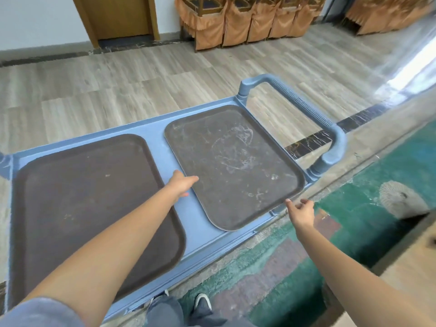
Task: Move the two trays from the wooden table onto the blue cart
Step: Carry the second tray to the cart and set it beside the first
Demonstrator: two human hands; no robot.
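Two dark brown trays lie flat side by side on the blue cart (162,147). The left tray (82,204) is darker and plain. The right tray (233,161) is scuffed with pale marks and sits slightly askew, its near corner reaching the cart's front rim. My left hand (182,185) hovers at the right tray's left edge, fingers apart, holding nothing. My right hand (302,212) is just off that tray's near right edge, over the carpet, fingers loosely spread and empty.
The cart's blue handle (304,107) rises at its right end. A green patterned carpet (354,208) lies on the right, and a wooden table edge (415,260) shows at the far right. Draped chairs (236,22) line the far wall beside a wooden door (118,17).
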